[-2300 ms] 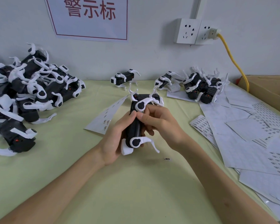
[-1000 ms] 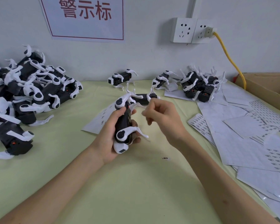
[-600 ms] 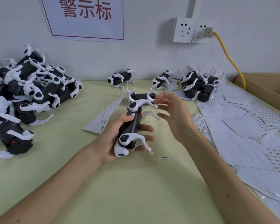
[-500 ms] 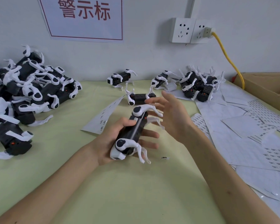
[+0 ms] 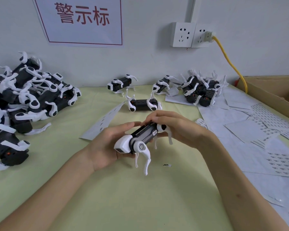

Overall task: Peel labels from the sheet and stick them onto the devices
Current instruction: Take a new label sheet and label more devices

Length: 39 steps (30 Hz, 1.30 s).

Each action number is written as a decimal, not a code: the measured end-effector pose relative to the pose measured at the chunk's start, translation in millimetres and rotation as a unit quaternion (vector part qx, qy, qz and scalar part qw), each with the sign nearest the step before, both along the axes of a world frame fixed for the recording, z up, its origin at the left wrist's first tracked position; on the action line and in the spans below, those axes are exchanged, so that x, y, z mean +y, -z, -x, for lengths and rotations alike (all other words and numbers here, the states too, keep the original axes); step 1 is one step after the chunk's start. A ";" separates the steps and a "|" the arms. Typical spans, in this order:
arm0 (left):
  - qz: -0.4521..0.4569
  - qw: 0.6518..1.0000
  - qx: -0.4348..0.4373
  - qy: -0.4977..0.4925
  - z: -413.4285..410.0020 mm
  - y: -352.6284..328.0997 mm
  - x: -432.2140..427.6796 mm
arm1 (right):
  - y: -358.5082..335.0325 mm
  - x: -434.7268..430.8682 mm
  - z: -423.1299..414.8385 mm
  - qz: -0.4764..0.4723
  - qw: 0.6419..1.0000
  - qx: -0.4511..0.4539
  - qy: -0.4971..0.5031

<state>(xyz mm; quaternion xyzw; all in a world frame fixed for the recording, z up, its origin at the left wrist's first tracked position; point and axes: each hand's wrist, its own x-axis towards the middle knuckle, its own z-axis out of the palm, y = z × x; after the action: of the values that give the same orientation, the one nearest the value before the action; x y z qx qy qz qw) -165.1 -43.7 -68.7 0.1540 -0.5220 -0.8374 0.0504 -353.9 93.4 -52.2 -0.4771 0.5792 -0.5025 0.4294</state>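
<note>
While both hands hold one device (image 5: 143,137) above the counter (image 5: 123,200), the head view shows the left hand (image 5: 105,147) cradling its white front end from below, fingers (image 5: 132,125) curled up over the black body. The right hand (image 5: 178,129) has its fingers wrapped over the rear end. A small white label (image 5: 154,132) sits on the upward flank, between the two grips.

Likely faults: a label edge may lift if it is not pressed flat. The thin white legs (image 5: 147,162) hang free and could snag or bend if the device is turned carelessly. One loose label (image 5: 166,165) lies on the counter just beside the right forearm; a passing arm could pick it up or sweep it away.

A label sheet (image 5: 105,120) lies just behind the left hand; more sheets (image 5: 240,130) spread to the right. Other devices sit in a left pile (image 5: 28,97) and a right cluster (image 5: 200,90).

Legible writing: the wall sign (image 5: 83,15) reads 警示标 in red. Print on the labels and sheets is too small to read.
</note>
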 end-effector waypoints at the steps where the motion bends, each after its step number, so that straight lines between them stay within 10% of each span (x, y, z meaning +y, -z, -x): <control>1: 0.001 1.000 -0.002 -0.010 -0.7 0.2 -0.7 | 0.4 1.0 0.7 -0.006 1.000 -0.008 -0.014; 7: 0.002 0.999 0.025 -0.030 -3.7 0.0 -3.6 | -1.4 8.9 10.9 -0.035 0.993 -0.071 -0.084; 14: 0.065 0.995 0.065 -0.040 -1.2 -0.4 -14.5 | -3.5 33.2 50.4 0.021 0.986 -0.131 0.098; 16: 0.078 0.987 0.108 -0.093 -1.8 1.4 -22.6 | -8.7 46.7 71.5 0.181 0.923 -0.263 0.213; 18: 0.144 0.959 0.144 -0.199 -2.5 1.6 -29.4 | -10.8 65.0 91.7 0.357 0.782 -0.433 0.272; 21: 0.293 0.861 0.085 -0.407 -4.1 5.3 -42.9 | -8.4 85.0 108.2 0.467 0.632 -0.525 0.326; 27: 0.534 0.734 -0.303 -0.289 -7.1 22.2 -69.6 | 5.4 61.1 95.6 0.269 0.704 -0.449 0.479; 30: 0.649 0.641 -0.364 -0.189 -5.4 32.9 -59.3 | 2.2 38.3 75.7 0.192 0.782 -0.344 0.483; 34: 0.637 0.664 -0.333 -0.205 -0.5 30.6 -53.7 | 6.3 2.8 31.4 0.070 0.906 -0.083 0.410; 39: 0.555 0.739 -0.220 -0.313 -1.6 25.3 -54.0 | 17.7 -22.5 -22.6 0.017 0.953 0.106 0.285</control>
<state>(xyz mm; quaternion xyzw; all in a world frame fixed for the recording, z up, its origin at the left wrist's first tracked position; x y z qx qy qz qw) -163.5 -97.7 -94.1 0.4331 -0.8135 -0.2792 0.2698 -331.3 70.9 -70.0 -0.3498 0.7246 -0.5603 0.1964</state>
